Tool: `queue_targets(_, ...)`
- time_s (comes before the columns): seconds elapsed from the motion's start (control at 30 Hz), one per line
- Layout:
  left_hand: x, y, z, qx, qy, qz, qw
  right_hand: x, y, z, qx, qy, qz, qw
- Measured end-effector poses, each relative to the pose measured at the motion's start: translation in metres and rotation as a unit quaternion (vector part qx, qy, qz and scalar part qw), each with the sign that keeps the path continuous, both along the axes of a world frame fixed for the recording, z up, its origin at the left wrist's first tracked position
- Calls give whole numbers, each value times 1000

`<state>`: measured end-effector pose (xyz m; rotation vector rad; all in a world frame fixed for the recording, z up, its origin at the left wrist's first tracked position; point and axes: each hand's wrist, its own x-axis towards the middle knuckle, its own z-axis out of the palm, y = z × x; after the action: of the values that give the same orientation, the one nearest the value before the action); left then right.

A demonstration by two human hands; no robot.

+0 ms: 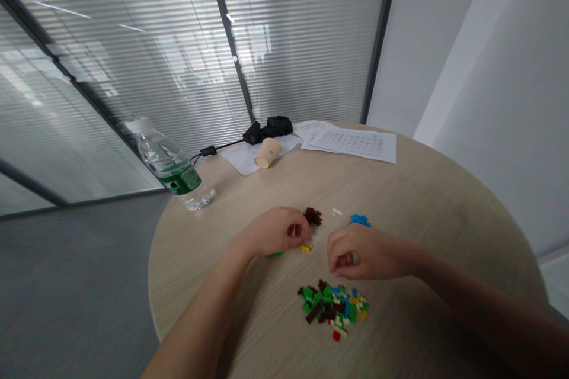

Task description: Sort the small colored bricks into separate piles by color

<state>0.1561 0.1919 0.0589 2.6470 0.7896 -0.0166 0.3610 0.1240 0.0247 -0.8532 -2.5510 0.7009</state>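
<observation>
Two bare hands are working over a round wooden table (pixel 444 213). One mixed pile of small building bricks (pixel 334 306) is lying near the table's front edge, showing green, brown, blue, yellow, white and red pieces. Four smaller sorted groups are lying beyond the hands: one brown cluster (pixel 313 216), one blue cluster (pixel 359 220), one group of white pieces (pixel 336 212) and one group of yellow pieces (pixel 306 247).

The left hand (pixel 278 231) is reaching in from the lower left, with its forearm crossing the table edge and its fingers curling inward; the fingertips are pinching something small, too small to identify. A green piece (pixel 275 254) is showing just under this hand. The right hand (pixel 362 253) is coming in from the lower right, with its fingers curling closed around a small item that cannot be identified.

The mixed pile is lying just in front of the right hand, apart from both hands. The yellow pieces are lying between the hands, close to the left fingertips.

Farther back, one plastic water bottle (pixel 166 163), one paper cup on its side (pixel 267 153), several printed sheets (pixel 351 142) and one black bundle with a cable (pixel 269 128) are resting on the table
</observation>
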Motion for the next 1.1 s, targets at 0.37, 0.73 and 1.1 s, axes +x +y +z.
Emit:
queue_targets(0.37, -2, 4, -5, 41, -22, 3, 999, 0, -4, 0, -85, -14, 51, 995)
queue_targets(0.73, 0, 0, -1, -32, -72, 39, 996, 1, -5, 0, -71, 6, 48, 996)
queue_targets(1.1, 1, -2, -1, -103, -116, 36, 987, 5, -3, -2, -67, 16, 24, 997)
